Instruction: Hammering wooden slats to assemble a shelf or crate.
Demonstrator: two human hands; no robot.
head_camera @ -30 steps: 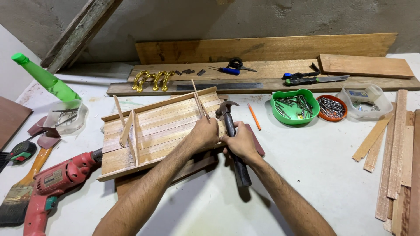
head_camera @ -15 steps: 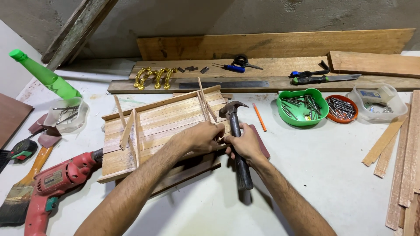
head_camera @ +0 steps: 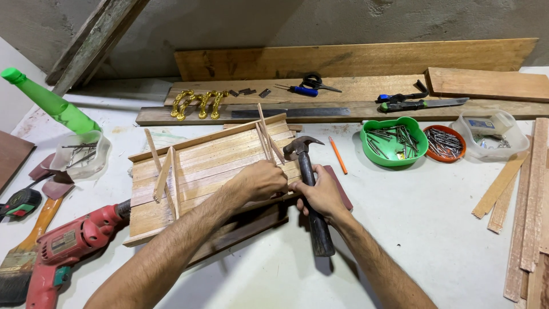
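A slatted wooden tray [head_camera: 200,166] lies on the white table [head_camera: 423,217], resting on a darker board. My left hand [head_camera: 260,180] presses on the tray's near right corner, fingers curled against thin wooden strips [head_camera: 267,137] that stick up there. My right hand [head_camera: 321,194] grips the black handle of a claw hammer [head_camera: 306,171]; the hammer's head points away, beside the tray's right edge. Whether a nail sits under my left fingers cannot be seen.
A red power drill [head_camera: 63,246] and a paintbrush [head_camera: 23,257] lie at the near left. A green bottle [head_camera: 54,106] leans over a clear tub of nails. A green bowl [head_camera: 393,140], an orange dish of nails, an orange pencil [head_camera: 338,155], wood strips [head_camera: 529,200] at right.
The view has shifted slightly. My hands stay at the tray's right corner; the hammer's head has moved a little closer to the upright strips.
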